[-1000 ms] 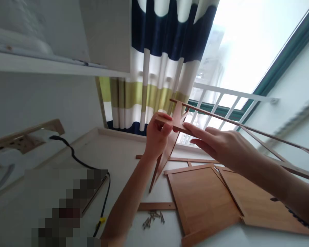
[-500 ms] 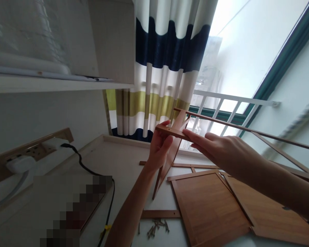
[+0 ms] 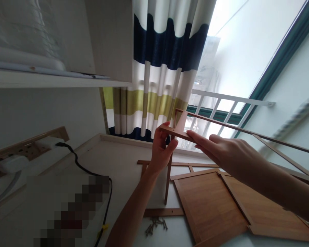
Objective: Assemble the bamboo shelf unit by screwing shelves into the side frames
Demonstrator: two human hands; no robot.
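Note:
My left hand (image 3: 161, 147) is closed round the near end of a brown wooden frame (image 3: 178, 133), thumb below and fingers behind. A small screw hole shows in the bar beside it. Further along the same bar, my right hand (image 3: 221, 149) grips with its fingers stretched along the wood; its thumb side is partly hidden. The frame is held up above the table, with a long thin rail running off to the right and a narrow leg pointing down below my left hand. Under it lie brown wooden panels (image 3: 211, 202), a loose wooden bar (image 3: 164, 212) and several screws (image 3: 154, 224).
On the left wall is a socket strip (image 3: 28, 151) with plugs and a black cable (image 3: 79, 166) trailing over the white table (image 3: 113, 151). A white shelf (image 3: 67, 80) juts out above. Behind hang a striped curtain (image 3: 159, 79) and a white window railing (image 3: 226, 97).
The wooden frame has turned in my hands: its broad inner face has swung to nearly edge-on, and its lower leg has shifted right. Both hands keep their hold.

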